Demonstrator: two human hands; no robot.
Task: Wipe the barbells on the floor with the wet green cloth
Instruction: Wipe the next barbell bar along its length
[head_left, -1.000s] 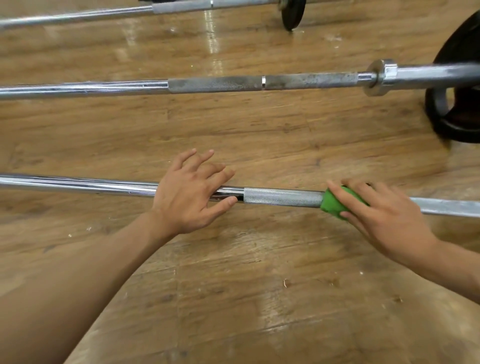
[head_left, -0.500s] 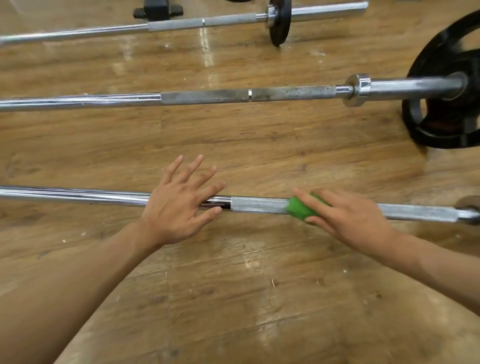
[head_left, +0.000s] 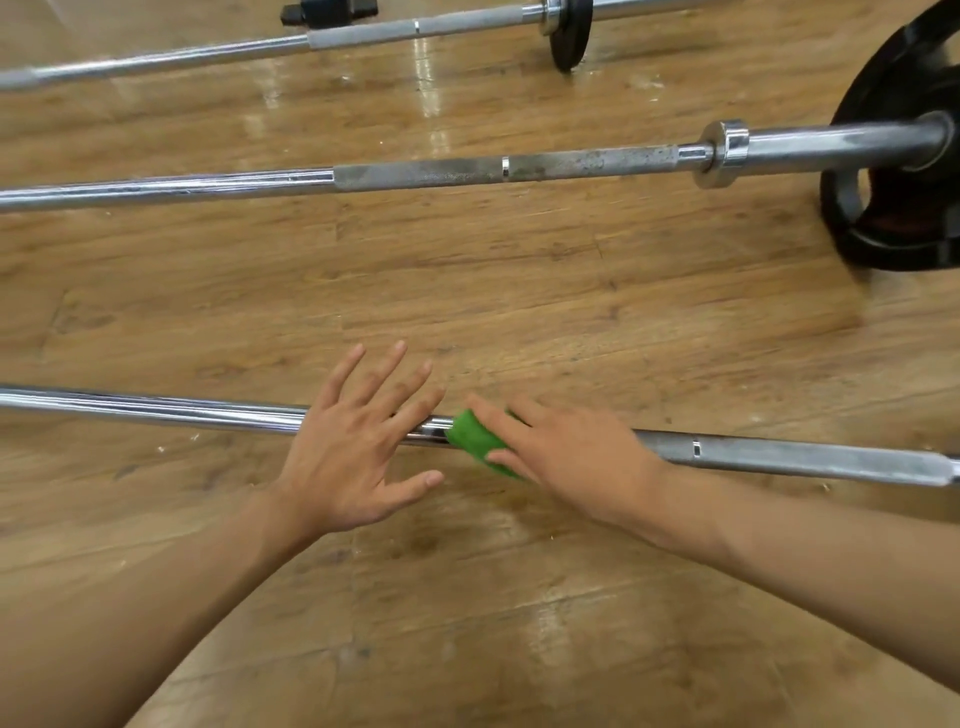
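Head view shows your left hand (head_left: 358, 447) laid palm down across the nearest barbell (head_left: 156, 410), fingers straight and spread wide, thumb out toward you; whether it presses on the bar or only rests there, you cannot tell. Just beside it, your right hand (head_left: 566, 457) grips the green cloth (head_left: 475, 439), fingers over the top and thumb on the near side, pinching it round the shaft; the cloth sits on that bar between your two hands, close to the left fingertips. This bar runs across the wooden floor (head_left: 467, 312) from its left edge to its right edge, smooth chrome on the left, dull knurled metal on the right. Farther out lies a middle barbell (head_left: 415, 176), parallel, with a grey spotted knurled section and a shiny collar (head_left: 724, 153); its sleeve passes through a large black plate (head_left: 898, 208) at the floor's right edge. Nearest the far edge lies a third barbell (head_left: 363, 34), carrying a small black plate (head_left: 569, 31).
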